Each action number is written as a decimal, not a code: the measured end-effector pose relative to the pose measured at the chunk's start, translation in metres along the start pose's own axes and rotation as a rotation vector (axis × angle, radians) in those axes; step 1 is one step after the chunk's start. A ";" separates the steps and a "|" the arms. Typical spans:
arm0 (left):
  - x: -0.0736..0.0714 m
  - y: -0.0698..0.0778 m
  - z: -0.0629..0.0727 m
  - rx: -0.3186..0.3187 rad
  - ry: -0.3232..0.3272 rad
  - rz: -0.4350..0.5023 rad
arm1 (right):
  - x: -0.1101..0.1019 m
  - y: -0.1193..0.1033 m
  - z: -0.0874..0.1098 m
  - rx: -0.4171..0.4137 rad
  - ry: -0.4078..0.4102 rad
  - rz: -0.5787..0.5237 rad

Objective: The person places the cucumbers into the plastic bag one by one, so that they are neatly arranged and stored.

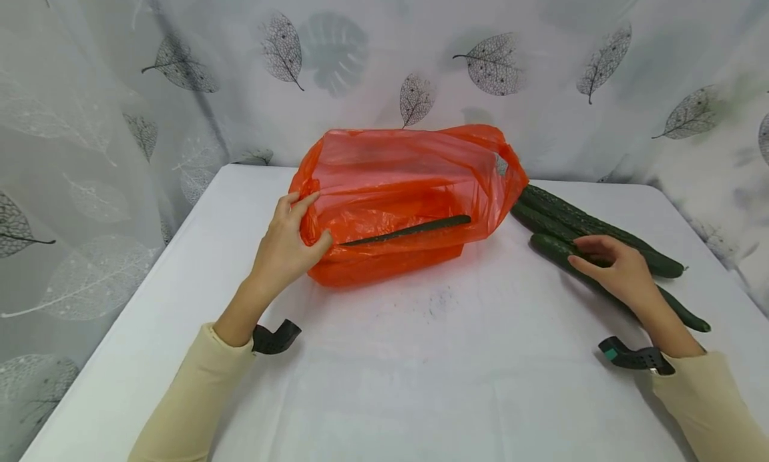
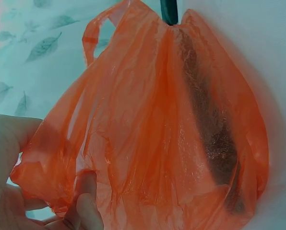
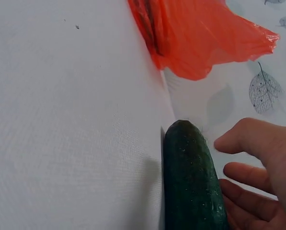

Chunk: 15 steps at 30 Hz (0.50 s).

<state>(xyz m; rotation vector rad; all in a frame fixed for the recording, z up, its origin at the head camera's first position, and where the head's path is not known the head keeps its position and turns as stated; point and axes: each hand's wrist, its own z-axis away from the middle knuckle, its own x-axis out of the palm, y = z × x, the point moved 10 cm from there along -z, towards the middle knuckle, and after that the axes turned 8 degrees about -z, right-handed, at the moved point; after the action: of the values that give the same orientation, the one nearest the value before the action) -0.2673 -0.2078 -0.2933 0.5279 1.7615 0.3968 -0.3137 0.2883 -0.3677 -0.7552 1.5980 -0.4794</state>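
cream sleeves [image 1: 192,398] nearest; left hand [image 1: 287,243] pinches soft bag [image 1: 384,265]; right hand [image 1: 621,275], fingers parted, is beside a cucumber [image 3: 188,179] toward the desk's [image 1: 468,368] right edge, likely firm, slippery, best gripped mid-length.

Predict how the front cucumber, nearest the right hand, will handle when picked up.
The front cucumber looks thick and solid, so it will probably lift stiffly without flopping. Its rounded sides suggest it may roll if nudged. The glossy skin could be slightly slippery.

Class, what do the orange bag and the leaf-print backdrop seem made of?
Orange bag: probably thin plastic film, glossy; it is see-through and sharply crinkled. Leaf-print backdrop: perhaps plastic sheeting or fabric, smooth; its soft creases fit either.
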 end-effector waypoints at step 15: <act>0.003 0.002 0.000 0.018 0.015 -0.005 | 0.008 -0.012 0.001 -0.182 -0.082 0.185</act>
<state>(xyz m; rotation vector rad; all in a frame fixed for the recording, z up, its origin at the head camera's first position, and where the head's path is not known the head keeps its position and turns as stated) -0.2679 -0.2043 -0.2952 0.5343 1.7819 0.3822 -0.3110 0.2745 -0.3656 -0.7440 1.6303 -0.1683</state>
